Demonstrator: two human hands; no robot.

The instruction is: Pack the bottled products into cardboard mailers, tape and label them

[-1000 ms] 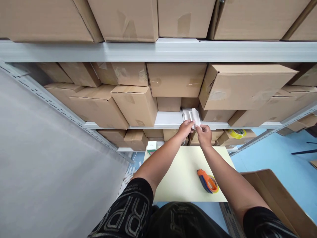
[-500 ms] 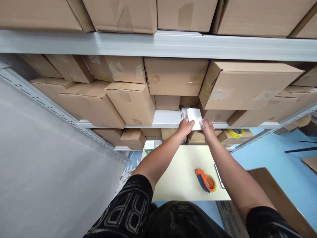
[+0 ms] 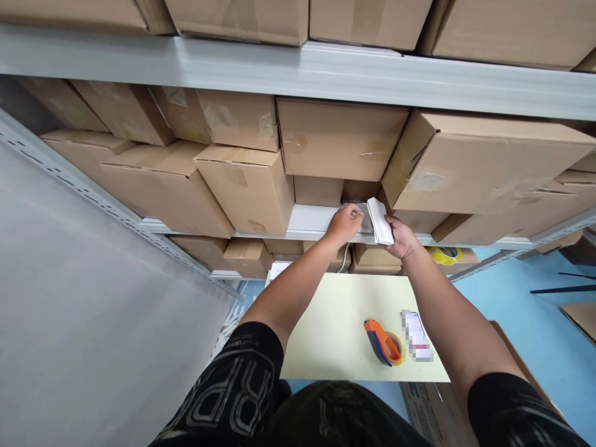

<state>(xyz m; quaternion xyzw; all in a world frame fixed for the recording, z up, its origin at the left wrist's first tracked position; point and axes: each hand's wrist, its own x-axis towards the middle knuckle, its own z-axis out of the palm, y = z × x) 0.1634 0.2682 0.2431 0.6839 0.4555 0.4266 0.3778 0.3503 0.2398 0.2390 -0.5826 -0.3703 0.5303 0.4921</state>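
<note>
My right hand (image 3: 401, 239) is closed on a small white packet (image 3: 380, 221), held upright at the front edge of the middle shelf (image 3: 311, 221). My left hand (image 3: 344, 222) reaches onto that shelf just left of the packet, fingers curled over a pale flat item (image 3: 364, 211) lying there; what it grips is hard to make out. Both hands sit in the gap between stacked cardboard boxes (image 3: 342, 139).
Below my arms is a pale yellow tabletop (image 3: 335, 329) with an orange tape dispenser (image 3: 384, 342) and a small printed label (image 3: 416, 336). Cardboard boxes fill the grey metal racking. A yellow tape roll (image 3: 444, 255) lies on a lower shelf. A flattened carton (image 3: 526, 366) lies on the blue floor at right.
My right hand has lifted the white packet and turned it upright, moving right. My left hand has pushed further onto the shelf. The view has tilted, bringing the printed label into sight.
</note>
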